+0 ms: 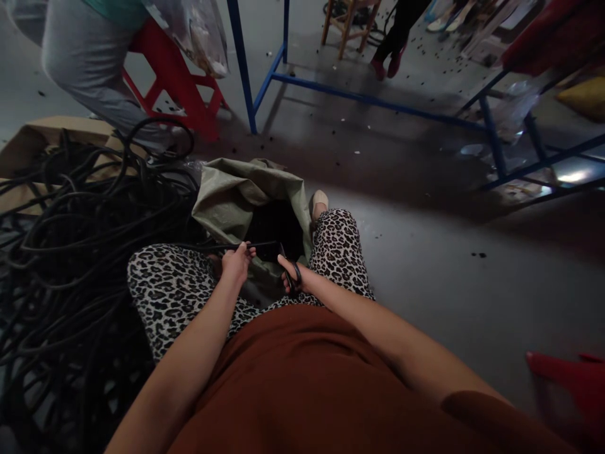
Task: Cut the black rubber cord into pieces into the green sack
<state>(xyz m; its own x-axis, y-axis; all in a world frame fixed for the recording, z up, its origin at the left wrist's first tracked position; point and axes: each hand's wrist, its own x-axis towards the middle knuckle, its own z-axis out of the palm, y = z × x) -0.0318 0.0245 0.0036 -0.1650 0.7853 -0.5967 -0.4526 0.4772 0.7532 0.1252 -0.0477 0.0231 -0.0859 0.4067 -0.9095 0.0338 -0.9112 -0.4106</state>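
Observation:
My left hand [239,260] is closed around a thin black rubber strip [263,244], whose free end points right over the mouth of a sack. In my right hand [293,276] is a pair of scissors [292,284] with black handles, fingers wrapped through the loops. The blades point up at the strip's end; whether they touch it I cannot tell. Below both hands the olive-green woven sack [225,215] stands between my knees, its mouth wide and its inside dark. From my left hand the strip runs left toward a big tangled heap of black strips [94,233].
A cardboard box [70,126] sits behind the heap. Beyond it a person in grey trousers [89,57] is beside a red plastic stool [174,75]. A blue metal frame [378,101] crosses the far floor. Something red [571,384] stands at the lower right.

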